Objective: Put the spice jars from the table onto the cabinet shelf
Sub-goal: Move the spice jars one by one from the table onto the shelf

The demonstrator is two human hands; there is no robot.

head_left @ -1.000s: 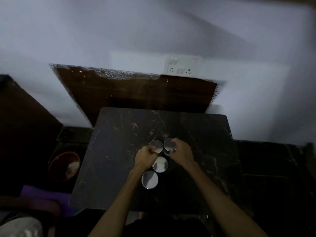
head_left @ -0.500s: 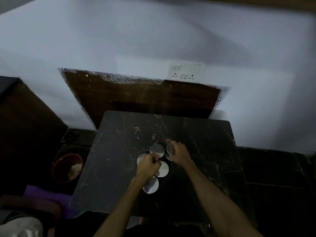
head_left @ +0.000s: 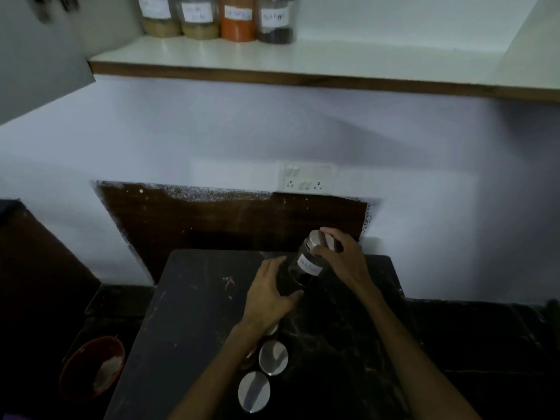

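Note:
A dark spice jar (head_left: 306,266) with a white label and a metal lid is lifted above the black table (head_left: 188,313), tilted to the right. My right hand (head_left: 339,256) grips it at the lid. My left hand (head_left: 269,294) cups its lower body. Other jars with metal lids (head_left: 272,357) (head_left: 254,391) stand on the table below my left wrist; one is partly hidden under it. The white cabinet shelf (head_left: 303,65) runs above, with several labelled jars (head_left: 238,18) at its back left.
A wall socket plate (head_left: 306,180) sits above a brown panel (head_left: 230,219) behind the table. A red bowl (head_left: 92,366) lies on the floor at the left. Dark cabinetry stands at the far left and a dark low counter at the right.
Both hands have lifted one jar off the table, up and to the right. The view has tilted upward, bringing the shelf and its jars into sight.

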